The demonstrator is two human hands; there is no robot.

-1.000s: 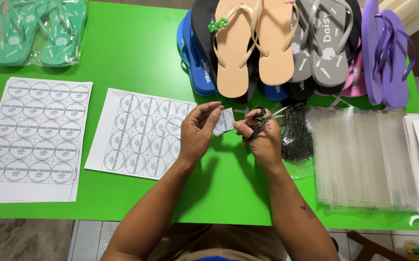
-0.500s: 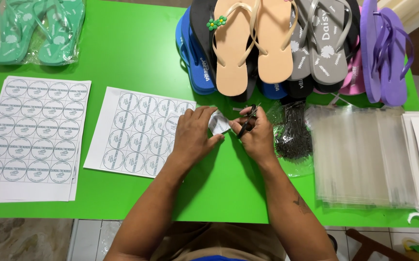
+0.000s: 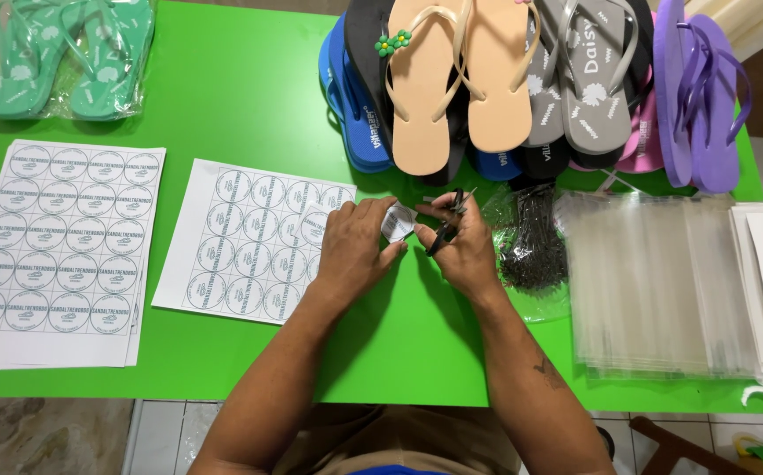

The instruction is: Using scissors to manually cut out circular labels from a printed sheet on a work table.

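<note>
Over the middle of the green worktop (image 3: 223, 97), the left hand (image 3: 355, 251) pinches a small white paper cut-out (image 3: 397, 222) between thumb and fingertips, holding it just above the surface. The right hand (image 3: 465, 251) is closed around a pair of small dark scissors (image 3: 448, 224), whose blades point up toward the paper; whether the blades actually touch the paper is hard to tell from this angle. Just left of the hands lies a sheet of round printed labels (image 3: 254, 242), partly under the left hand, and a stack of similar sheets (image 3: 56, 246) sits farther left. Beyond the hands is a pile of flip-flops (image 3: 487, 79) in many colours, with a bagged green pair (image 3: 69, 57) at the far left. To the right lie a bag of small dark fasteners (image 3: 531, 251) and a stack of clear plastic sleeves (image 3: 663, 290).
</note>
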